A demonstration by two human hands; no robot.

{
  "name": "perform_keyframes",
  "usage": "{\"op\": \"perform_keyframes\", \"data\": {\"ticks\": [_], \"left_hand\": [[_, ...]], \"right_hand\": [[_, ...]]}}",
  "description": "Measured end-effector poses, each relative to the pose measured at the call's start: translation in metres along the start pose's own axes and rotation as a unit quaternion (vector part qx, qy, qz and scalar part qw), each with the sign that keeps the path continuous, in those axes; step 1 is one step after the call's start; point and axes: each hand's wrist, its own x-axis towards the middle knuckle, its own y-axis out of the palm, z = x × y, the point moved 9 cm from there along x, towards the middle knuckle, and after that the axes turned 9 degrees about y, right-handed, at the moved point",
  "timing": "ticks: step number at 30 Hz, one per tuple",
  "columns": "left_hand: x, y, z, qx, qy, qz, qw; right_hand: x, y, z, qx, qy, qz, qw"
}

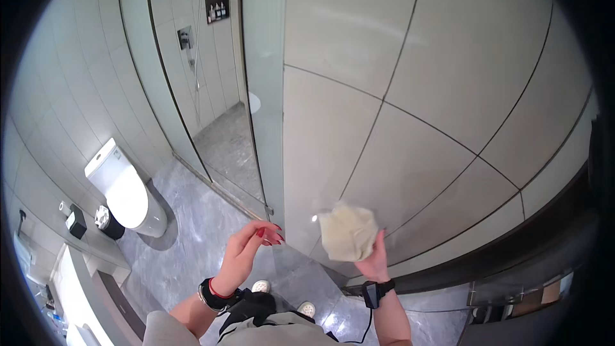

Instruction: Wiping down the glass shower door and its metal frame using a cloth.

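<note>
The right hand (375, 257) grips a crumpled cream cloth (348, 232), bunched in its fingers and pressed against the large beige wall tiles (410, 154) low on the wall. The left hand (246, 251) hangs free beside it, holding nothing, fingers loosely curled and apart from the cloth. Both wrists wear dark bands. Below lies a grey marble floor (205, 230). Farther left stands a white toilet (125, 189), and beyond it a glass shower door (192, 77) closes off a tiled stall.
</note>
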Motion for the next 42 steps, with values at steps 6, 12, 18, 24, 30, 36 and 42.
{"op": "perform_keyframes", "data": {"ticks": [6,12,18,24,30,36,42], "left_hand": [[-0.033,-0.012,0.004,-0.038,0.019,-0.028,0.999],[-0.050,-0.139,0.033,-0.093,0.053,-0.118,0.987],[-0.054,-0.257,0.043,-0.060,0.059,-0.164,0.983],[-0.086,-0.347,0.063,-0.027,0.030,-0.274,0.961],[-0.083,-0.388,0.101,-0.051,-0.005,-0.248,0.967],[0.011,-0.376,0.098,-0.038,0.030,-0.247,0.968],[0.086,-0.359,0.111,-0.112,0.043,-0.159,0.980]], "right_hand": [[-0.015,0.076,0.058,0.097,-0.175,-0.006,0.980],[0.065,0.169,0.088,-0.062,-0.455,0.040,0.887],[0.222,0.207,0.075,-0.509,-0.544,-0.259,0.615],[0.316,0.298,0.101,-0.672,-0.495,-0.506,0.218],[0.311,0.417,0.188,-0.689,-0.558,-0.460,0.050],[0.318,0.549,0.305,-0.699,-0.528,-0.481,-0.039],[0.300,0.620,0.377,-0.722,-0.464,-0.514,-0.001]]}}
